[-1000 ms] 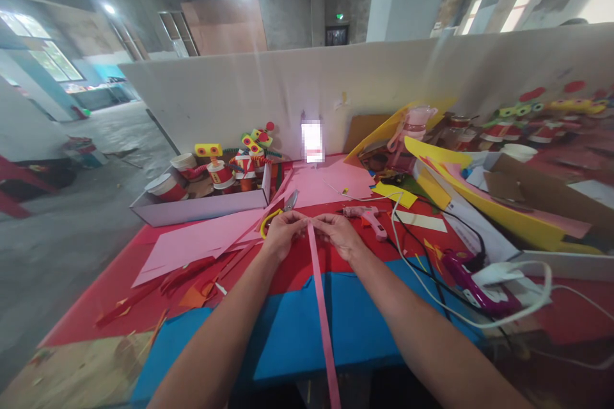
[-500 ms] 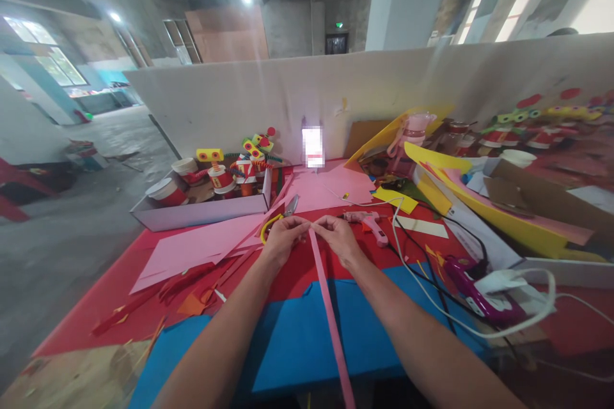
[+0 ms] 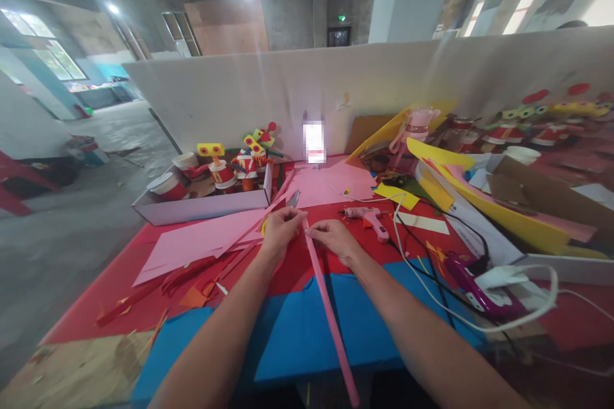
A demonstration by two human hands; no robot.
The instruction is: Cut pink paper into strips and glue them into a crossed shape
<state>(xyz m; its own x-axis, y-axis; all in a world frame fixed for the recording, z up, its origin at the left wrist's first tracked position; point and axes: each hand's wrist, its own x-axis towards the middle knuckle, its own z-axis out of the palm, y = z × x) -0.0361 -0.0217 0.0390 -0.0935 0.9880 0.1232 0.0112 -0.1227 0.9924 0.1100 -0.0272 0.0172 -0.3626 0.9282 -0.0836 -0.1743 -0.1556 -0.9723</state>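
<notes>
The pink paper strip [image 3: 329, 307] is in both your hands, to the left of the pink glue gun [image 3: 380, 226] and reaching nearer to you than it. Your left hand [image 3: 282, 230] has its grip closed on the strip's far end; your right hand [image 3: 338, 241] has its grip pinched on the edge just below. The strip's long axis runs from your fingertips back toward your body, slanting a little right, its loose end beyond the near edge of the blue sheet [image 3: 292, 339]. Well left of the glue gun and farther off, a shallow white box [image 3: 206, 209] holds paper cups [image 3: 167, 186], one tilted, and paper-cup robot figures [image 3: 221, 174] with yellow and green heads. Well right of the gun, an open carton [image 3: 566, 268] holds curved yellow sheets [image 3: 527, 227] and brown cardboard [image 3: 515, 188].
</notes>
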